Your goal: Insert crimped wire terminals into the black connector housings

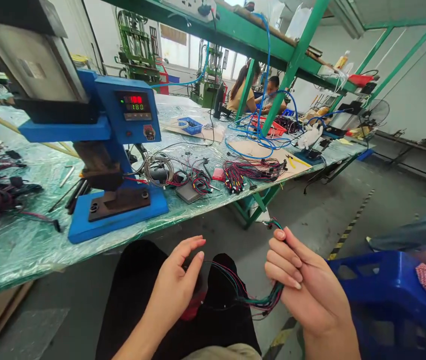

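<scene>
- The right hand (pixel 303 280) is closed around a bundle of thin wires (pixel 261 302), its fingers curled back towards the palm and its thumb up near the index fingertip.
- Its palm side is turned towards the wearer, and the forearm rises from the lower right, leaning slightly left.
- The wires are in front of the wearer, short of the worktop (pixel 48 255). One end sticks out above the thumb and index finger; below the fist, the rest bends left and fans out in black, green and red strands over the lap (pixel 130 290).
- The left hand (pixel 177 280) is released, with nothing visible between thumb and index fingertips, which stand a little apart.
- Its forearm slants up and right from the bottom edge, and its fingers point right, towards the loose strands. Whether a strand touches it behind the thumb cannot be told.
- Both hands are held above the lap, well apart, at roughly the same height.
- Beyond the left hand, a blue press (pixel 134 120) stands on the worktop; harnesses (pixel 235 175) lie farther right.
- A blue crate (pixel 378 270) is beside the right forearm.
</scene>
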Demonstrator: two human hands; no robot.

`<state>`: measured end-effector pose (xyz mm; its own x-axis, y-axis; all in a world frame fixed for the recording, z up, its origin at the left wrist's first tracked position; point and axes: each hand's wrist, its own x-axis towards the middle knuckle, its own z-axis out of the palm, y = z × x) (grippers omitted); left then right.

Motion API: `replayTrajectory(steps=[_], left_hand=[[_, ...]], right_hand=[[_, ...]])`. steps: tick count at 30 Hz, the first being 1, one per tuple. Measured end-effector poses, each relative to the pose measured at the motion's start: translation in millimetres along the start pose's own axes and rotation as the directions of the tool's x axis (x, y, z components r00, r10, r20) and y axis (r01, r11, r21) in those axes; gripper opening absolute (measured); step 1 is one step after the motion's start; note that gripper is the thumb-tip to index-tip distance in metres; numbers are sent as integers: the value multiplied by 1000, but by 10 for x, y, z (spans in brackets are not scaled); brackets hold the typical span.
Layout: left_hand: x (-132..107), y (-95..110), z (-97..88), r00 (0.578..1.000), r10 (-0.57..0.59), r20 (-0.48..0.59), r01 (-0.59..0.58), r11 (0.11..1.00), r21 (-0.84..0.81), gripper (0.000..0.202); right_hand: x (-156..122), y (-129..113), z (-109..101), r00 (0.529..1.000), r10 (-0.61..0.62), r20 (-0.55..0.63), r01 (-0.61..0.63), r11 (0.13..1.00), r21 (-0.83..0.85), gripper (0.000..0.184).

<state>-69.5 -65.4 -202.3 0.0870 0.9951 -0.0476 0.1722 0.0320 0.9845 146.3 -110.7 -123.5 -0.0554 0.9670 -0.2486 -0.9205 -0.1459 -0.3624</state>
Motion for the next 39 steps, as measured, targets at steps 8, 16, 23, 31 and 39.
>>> replayTrajectory(steps=[8, 16, 23, 31, 39], left_hand=[[-145, 447, 232, 908, 293, 299, -295, 955, -40, 35], [110, 84, 83, 884, 394, 253, -457, 841, 290, 65], [316, 540, -404, 625, 435, 648, -759, 533, 374, 88], [482, 689, -529, 685, 103, 721, -571, 691, 443, 28], [512, 488, -644, 864, 89, 496, -349, 816, 461, 30]], right_hand=[[213, 364, -29, 975, -214, -55, 202, 963, -180, 20], [508, 656, -256, 977, -189, 96, 210, 806, -553, 36], [598, 597, -424, 919, 334, 209, -149, 786, -600, 40], [681, 487, -444, 754, 587, 295, -400, 767, -502, 40], [762, 484, -587, 771, 603, 205, -441, 738, -511, 48]])
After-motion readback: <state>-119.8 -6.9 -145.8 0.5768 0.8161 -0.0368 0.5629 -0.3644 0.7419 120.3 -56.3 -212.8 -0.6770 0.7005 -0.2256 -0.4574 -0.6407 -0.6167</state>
